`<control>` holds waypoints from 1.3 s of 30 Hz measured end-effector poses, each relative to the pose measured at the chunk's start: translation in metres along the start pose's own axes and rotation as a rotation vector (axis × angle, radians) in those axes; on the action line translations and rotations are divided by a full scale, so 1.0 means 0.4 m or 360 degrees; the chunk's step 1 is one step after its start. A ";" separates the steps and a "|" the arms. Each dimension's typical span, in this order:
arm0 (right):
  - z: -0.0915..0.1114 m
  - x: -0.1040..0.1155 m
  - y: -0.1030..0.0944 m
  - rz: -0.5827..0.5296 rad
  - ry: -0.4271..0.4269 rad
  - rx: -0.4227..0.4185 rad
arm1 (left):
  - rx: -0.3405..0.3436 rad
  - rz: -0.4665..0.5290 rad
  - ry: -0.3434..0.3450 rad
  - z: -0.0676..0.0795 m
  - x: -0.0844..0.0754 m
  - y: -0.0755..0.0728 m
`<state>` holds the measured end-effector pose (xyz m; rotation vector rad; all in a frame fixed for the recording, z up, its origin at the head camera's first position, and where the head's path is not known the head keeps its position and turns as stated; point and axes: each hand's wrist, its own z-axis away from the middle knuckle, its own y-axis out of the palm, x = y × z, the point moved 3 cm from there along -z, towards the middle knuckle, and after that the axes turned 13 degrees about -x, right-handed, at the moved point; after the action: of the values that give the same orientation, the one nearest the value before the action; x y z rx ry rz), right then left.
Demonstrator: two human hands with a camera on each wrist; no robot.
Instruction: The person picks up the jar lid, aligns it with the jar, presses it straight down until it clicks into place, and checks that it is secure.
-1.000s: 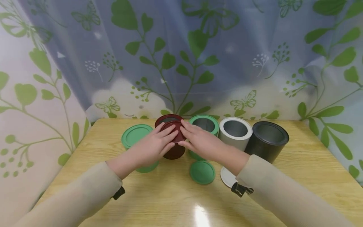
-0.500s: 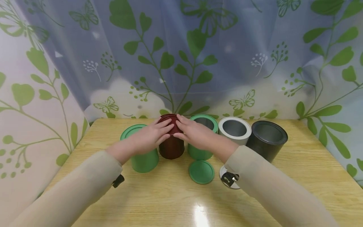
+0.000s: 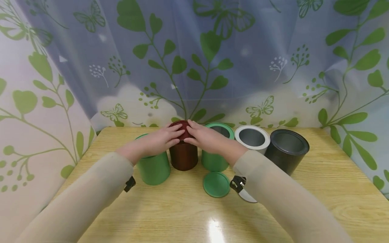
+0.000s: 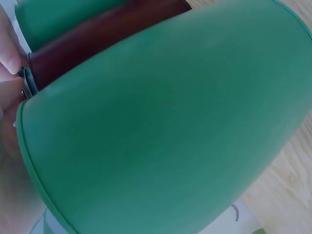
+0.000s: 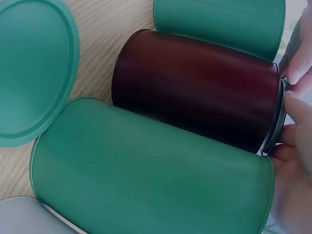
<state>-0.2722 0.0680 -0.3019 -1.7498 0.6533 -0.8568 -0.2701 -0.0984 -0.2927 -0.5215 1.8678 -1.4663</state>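
A dark red can (image 3: 184,158) stands among the other cans, its red lid (image 3: 184,132) over its mouth. My left hand (image 3: 158,140) rests on the lid from the left, fingers extended across its top. From the right, my right hand (image 3: 204,135) touches the same lid with outstretched fingers, and its thumb lies at the near edge. In the right wrist view the lid's rim (image 5: 279,119) shows as a dark band standing slightly off the red can (image 5: 195,87), more on one side. The left wrist view shows mostly a green can (image 4: 161,126) beside it.
A lidded green can (image 3: 153,170) stands left of the red one. To the right are an open green can (image 3: 214,162), a white can (image 3: 252,147) and a black can (image 3: 284,160). A green lid (image 3: 216,184) and a white lid (image 3: 248,196) lie in front on the wooden table (image 3: 170,209).
The red lid was tilted with the can's opening showing behind it; it has moved back over the can's mouth. Both hands moved along with it and stayed on it.
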 end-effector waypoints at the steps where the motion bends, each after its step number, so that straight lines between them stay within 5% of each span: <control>1: -0.003 0.000 0.001 -0.0005 -0.0004 0.0005 | 0.0010 0.0002 -0.0010 -0.001 0.002 0.000; 12: -0.020 -0.008 0.014 0.0020 0.0027 0.0102 | 0.0105 -0.0006 -0.0091 -0.004 0.011 0.008; 31: -0.028 0.000 0.007 0.0080 0.0066 0.0162 | 0.0003 0.0043 -0.0124 -0.008 0.017 0.021; 39: -0.025 0.000 0.008 0.0097 0.0074 0.0177 | 0.0079 -0.0060 -0.0235 -0.019 0.016 0.025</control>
<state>-0.2806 0.0614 -0.3027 -1.6068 0.6736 -0.8778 -0.2790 -0.0949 -0.3031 -0.6267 1.7110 -1.4544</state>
